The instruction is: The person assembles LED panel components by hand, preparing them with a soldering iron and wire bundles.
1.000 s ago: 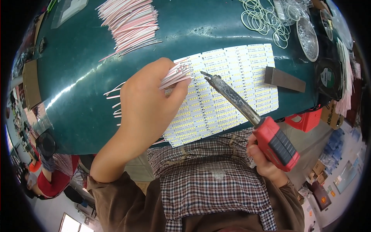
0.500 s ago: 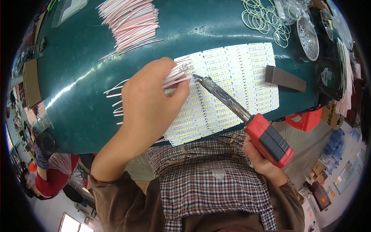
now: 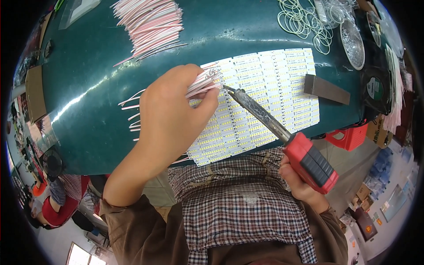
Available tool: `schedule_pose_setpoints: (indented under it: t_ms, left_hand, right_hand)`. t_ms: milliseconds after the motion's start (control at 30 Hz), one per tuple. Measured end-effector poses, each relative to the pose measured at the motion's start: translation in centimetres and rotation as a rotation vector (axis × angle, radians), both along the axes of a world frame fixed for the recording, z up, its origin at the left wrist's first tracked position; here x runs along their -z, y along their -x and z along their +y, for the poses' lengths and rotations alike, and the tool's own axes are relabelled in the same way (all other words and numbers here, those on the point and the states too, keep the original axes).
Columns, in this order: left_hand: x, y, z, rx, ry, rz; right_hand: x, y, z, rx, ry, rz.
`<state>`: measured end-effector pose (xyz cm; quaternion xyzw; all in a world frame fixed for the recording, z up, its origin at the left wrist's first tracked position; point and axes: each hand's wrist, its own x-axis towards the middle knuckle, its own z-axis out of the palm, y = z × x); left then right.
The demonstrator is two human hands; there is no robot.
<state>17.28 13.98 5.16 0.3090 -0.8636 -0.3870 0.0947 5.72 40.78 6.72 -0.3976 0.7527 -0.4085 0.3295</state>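
Note:
My left hand (image 3: pixel 170 104) is closed round a bundle of thin white and pink wires (image 3: pixel 204 83), their ends at the upper left part of a white LED board panel (image 3: pixel 260 99). The panel carries rows of small yellow LEDs. In my right hand (image 3: pixel 299 182) is a soldering iron (image 3: pixel 311 162) with a red and black body. Its dark tip points up and left, close beside the wire ends; whether it touches the panel I cannot tell. More wires (image 3: pixel 132 106) stick out past the panel's left side, partly hidden by my left hand.
A pile of white and pink wires (image 3: pixel 152 26) lies at the far left of the green table (image 3: pixel 92 92). A dark rectangular block (image 3: pixel 326 89) rests on the panel's right edge. Far right are green cord loops (image 3: pixel 300 20), a metal bowl (image 3: pixel 352 44) and a solder reel (image 3: pixel 375 88).
The soldering iron has shifted slightly to the right, its tip a little away from the wire ends. My left hand has barely moved and still grips the bundle.

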Motion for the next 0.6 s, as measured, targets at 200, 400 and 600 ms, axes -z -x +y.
schedule_pose_setpoints:
  t_ms: [200, 400, 600]
  left_hand:
    - [0.04, -0.01, -0.1, 0.002, -0.013, 0.019]
    - [-0.14, 0.13, -0.21, 0.007, 0.003, -0.003]
    - [-0.04, 0.17, -0.36, 0.017, 0.018, 0.027]
  right_hand:
    - [-0.19, -0.01, -0.12, -0.014, -0.044, -0.027]
    - [-0.1, -0.16, -0.05, 0.019, -0.065, -0.053]
    - [-0.39, 0.09, 0.29, 0.002, -0.045, -0.004]
